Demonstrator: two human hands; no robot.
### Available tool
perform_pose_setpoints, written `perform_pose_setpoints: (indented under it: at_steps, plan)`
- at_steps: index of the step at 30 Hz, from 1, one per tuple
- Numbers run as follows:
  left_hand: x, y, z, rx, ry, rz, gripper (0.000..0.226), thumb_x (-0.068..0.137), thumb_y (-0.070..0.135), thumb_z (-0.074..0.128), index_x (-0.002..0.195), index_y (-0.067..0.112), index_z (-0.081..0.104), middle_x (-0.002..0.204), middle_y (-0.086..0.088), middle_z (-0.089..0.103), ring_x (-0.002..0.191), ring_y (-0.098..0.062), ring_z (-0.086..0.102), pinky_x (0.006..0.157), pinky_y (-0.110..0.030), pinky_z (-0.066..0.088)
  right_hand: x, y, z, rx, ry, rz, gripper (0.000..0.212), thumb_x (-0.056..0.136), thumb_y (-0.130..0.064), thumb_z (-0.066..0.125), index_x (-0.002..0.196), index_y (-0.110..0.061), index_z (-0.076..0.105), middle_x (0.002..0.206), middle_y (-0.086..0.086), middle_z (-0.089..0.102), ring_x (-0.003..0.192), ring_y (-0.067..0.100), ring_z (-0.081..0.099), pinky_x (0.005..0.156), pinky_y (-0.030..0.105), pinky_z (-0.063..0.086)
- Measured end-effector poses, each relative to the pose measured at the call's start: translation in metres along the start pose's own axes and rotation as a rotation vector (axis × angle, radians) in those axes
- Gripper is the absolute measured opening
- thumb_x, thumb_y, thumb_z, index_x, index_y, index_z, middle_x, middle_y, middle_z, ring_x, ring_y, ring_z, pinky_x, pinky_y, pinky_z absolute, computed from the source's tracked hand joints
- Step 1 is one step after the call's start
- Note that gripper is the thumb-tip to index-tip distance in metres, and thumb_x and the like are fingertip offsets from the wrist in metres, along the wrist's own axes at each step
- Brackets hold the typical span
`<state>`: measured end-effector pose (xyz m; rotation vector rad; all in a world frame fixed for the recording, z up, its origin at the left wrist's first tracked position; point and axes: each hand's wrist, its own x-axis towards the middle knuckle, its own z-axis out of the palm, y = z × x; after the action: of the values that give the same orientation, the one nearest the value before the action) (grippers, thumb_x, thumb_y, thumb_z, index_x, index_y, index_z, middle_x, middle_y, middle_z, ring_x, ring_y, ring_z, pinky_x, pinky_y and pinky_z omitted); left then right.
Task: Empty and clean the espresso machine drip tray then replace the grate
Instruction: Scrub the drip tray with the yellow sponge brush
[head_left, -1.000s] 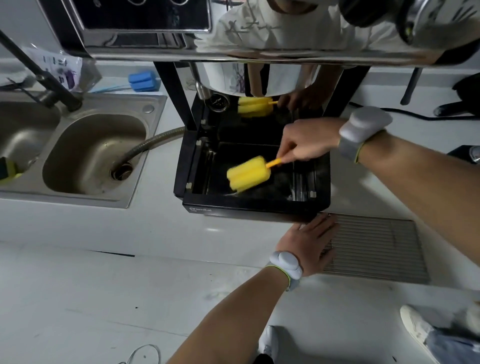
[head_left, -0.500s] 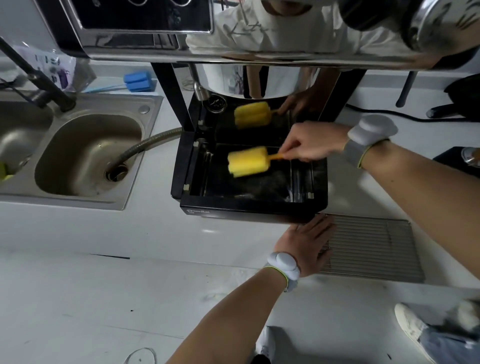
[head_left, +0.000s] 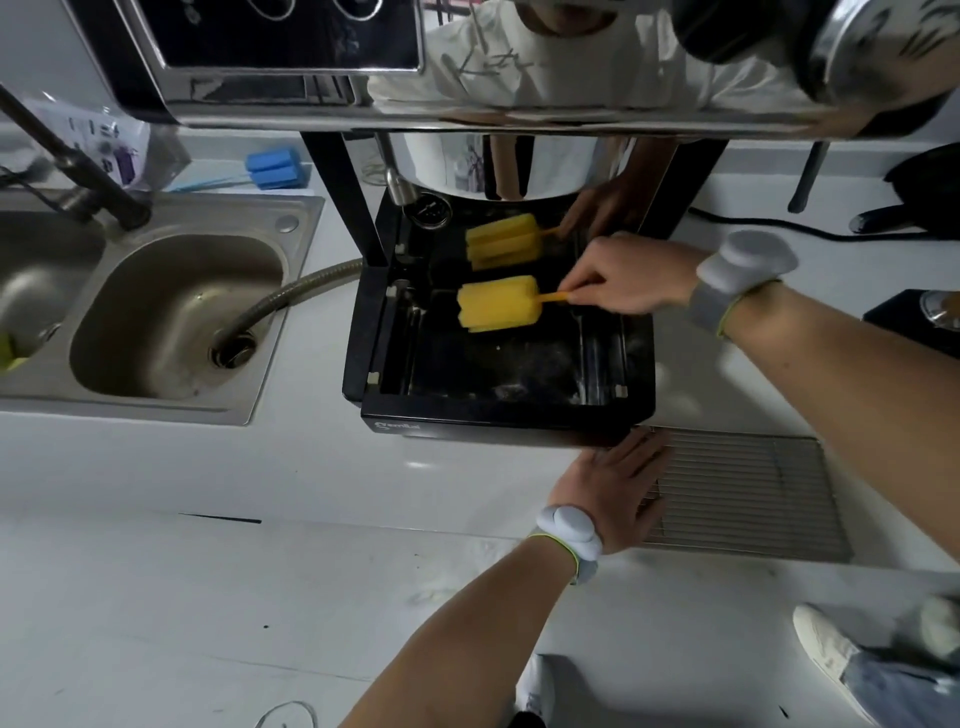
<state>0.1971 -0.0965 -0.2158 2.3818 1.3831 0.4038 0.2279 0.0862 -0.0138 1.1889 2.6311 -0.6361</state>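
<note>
The black drip tray (head_left: 509, 415) sits open under the espresso machine (head_left: 467, 62), its inside wet and streaked. My right hand (head_left: 628, 278) grips the orange handle of a yellow sponge brush (head_left: 498, 302), whose head rests at the back of the tray. A mirror image of the sponge shows in the machine's shiny back wall. My left hand (head_left: 613, 488) lies flat, fingers spread, on the counter at the tray's front right corner, over the left edge of the metal grate (head_left: 743, 488), which lies on the counter to the right.
A steel double sink (head_left: 171, 312) with a black tap (head_left: 72, 156) and a flexible drain hose (head_left: 291, 296) lies to the left. A blue sponge brush (head_left: 272, 167) rests behind the sink. A black cable (head_left: 779, 228) runs along the back right. My shoe (head_left: 826, 649) shows below.
The yellow sponge has slid from the tray's front middle toward its back. My left hand stays flat on the counter by the grate.
</note>
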Motion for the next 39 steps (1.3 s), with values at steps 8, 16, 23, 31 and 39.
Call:
perform_pose_setpoints:
  at_steps: [8, 16, 23, 31, 39]
  plan:
    - [0.001, -0.002, 0.001, 0.025, -0.007, -0.008, 0.061, 0.094, 0.046, 0.042, 0.150, 0.021, 0.034, 0.160, 0.003, 0.029, 0.148, -0.016, 0.021, 0.107, -0.038, 0.033, 0.014, -0.038, 0.034, 0.039, -0.204, -0.078, 0.021, 0.094, -0.026, 0.055, 0.101, -0.023, 0.075, 0.064, 0.000, 0.064, 0.059, 0.014, 0.055, 0.058, 0.026, 0.046]
    - [0.000, 0.000, 0.002, 0.023, -0.007, -0.007, 0.061, 0.094, 0.046, 0.042, 0.149, 0.022, 0.035, 0.159, 0.004, 0.029, 0.148, -0.015, 0.022, 0.105, -0.036, 0.034, 0.010, -0.017, -0.018, -0.042, -0.181, -0.008, 0.022, 0.093, -0.027, 0.056, 0.102, -0.027, 0.077, 0.051, -0.006, 0.059, 0.045, 0.005, 0.054, 0.051, 0.021, 0.044]
    - [0.000, 0.001, -0.002, 0.029, 0.006, 0.003, 0.059, 0.095, 0.044, 0.043, 0.149, 0.020, 0.037, 0.159, 0.003, 0.030, 0.148, -0.016, 0.023, 0.103, -0.036, 0.035, 0.022, -0.052, 0.027, 0.100, -0.270, -0.052, 0.025, 0.095, -0.025, 0.054, 0.107, -0.024, 0.075, 0.054, -0.007, 0.056, 0.046, 0.012, 0.048, 0.051, 0.023, 0.041]
    - [-0.001, 0.003, -0.006, 0.017, -0.008, -0.010, 0.059, 0.097, 0.042, 0.043, 0.150, 0.019, 0.035, 0.161, 0.004, 0.026, 0.149, -0.014, 0.019, 0.104, -0.036, 0.032, 0.000, 0.012, -0.027, -0.029, -0.505, 0.196, 0.018, 0.091, -0.018, 0.060, 0.090, -0.020, 0.078, 0.035, -0.003, 0.050, 0.025, 0.009, 0.038, 0.032, 0.012, 0.030]
    - [-0.001, 0.003, -0.007, 0.027, -0.022, -0.001, 0.060, 0.096, 0.043, 0.043, 0.151, 0.020, 0.034, 0.161, 0.004, 0.025, 0.149, -0.015, 0.019, 0.105, -0.037, 0.033, 0.009, -0.015, -0.013, 0.079, -0.105, 0.018, 0.023, 0.093, -0.030, 0.055, 0.101, -0.025, 0.076, 0.052, -0.003, 0.062, 0.052, 0.015, 0.057, 0.058, 0.029, 0.046]
